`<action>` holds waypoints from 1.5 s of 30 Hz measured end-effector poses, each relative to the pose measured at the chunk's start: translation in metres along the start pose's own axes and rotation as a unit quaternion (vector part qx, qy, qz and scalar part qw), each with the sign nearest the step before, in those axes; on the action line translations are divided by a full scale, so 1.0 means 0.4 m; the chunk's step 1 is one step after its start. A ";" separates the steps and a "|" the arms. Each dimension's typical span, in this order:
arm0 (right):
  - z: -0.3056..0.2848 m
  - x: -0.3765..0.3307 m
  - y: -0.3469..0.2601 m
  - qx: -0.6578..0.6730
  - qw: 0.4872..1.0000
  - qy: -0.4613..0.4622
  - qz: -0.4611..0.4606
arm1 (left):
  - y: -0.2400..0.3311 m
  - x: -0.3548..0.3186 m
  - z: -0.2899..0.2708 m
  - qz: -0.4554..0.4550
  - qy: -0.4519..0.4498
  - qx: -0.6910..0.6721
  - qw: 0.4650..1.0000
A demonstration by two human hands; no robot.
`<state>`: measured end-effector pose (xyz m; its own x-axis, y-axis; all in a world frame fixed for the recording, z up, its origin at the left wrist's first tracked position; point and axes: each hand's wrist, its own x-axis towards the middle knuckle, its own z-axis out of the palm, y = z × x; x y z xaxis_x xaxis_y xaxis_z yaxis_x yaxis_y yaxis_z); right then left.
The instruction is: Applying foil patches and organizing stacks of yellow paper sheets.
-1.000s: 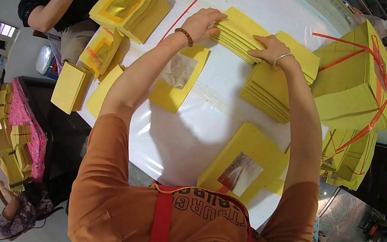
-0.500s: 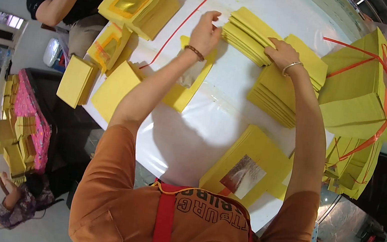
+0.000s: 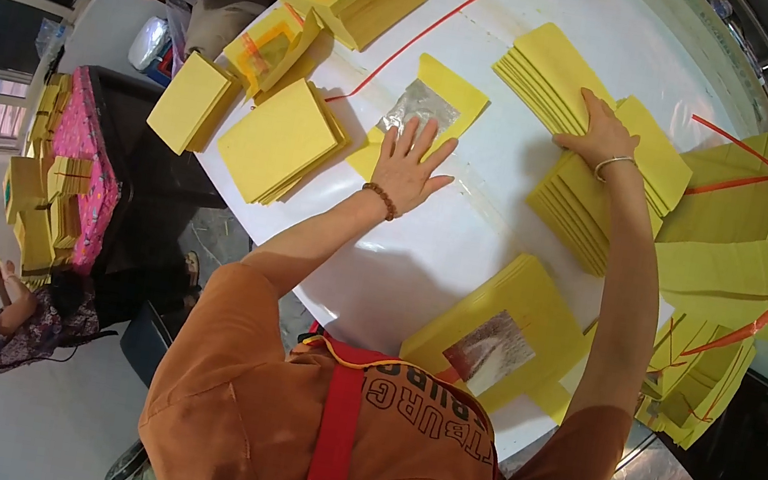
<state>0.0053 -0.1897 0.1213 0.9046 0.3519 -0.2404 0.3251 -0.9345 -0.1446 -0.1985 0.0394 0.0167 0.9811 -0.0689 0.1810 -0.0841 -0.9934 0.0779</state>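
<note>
Head view: nearest lay a yellow stack with a silver panel [image 3: 498, 344]. Beyond it, the left hand [image 3: 408, 165] pressed flat, fingers spread, on a foil-centred yellow sheet [image 3: 425, 106] mid-table. Farther right, the right hand [image 3: 600, 131], fingers extended, rested atop fanned yellow sheets [image 3: 569, 88].

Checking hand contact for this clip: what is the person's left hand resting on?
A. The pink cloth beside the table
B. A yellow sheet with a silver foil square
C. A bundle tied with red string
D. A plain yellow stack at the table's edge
B: the left hand lies flat, fingers spread, on the yellow sheet with the silver foil square on the white table.
</note>
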 end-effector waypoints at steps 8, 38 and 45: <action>0.001 0.001 0.015 0.000 1.000 0.001 0.027 | 0.085 0.083 -0.076 0.010 0.089 -0.093 0.992; 0.003 -0.012 0.014 0.009 0.999 0.031 0.023 | 0.155 0.213 -0.067 0.057 0.040 -0.386 0.920; 0.042 0.019 0.063 0.033 0.999 0.018 0.001 | 0.162 0.253 -0.110 -0.013 -0.009 -0.455 0.891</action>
<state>0.0157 -0.2099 0.0999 0.9154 0.3462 -0.2055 0.3052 -0.9296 -0.2066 -0.1123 -0.0278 0.0833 0.9867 -0.0573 0.1521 -0.1599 -0.5106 0.8448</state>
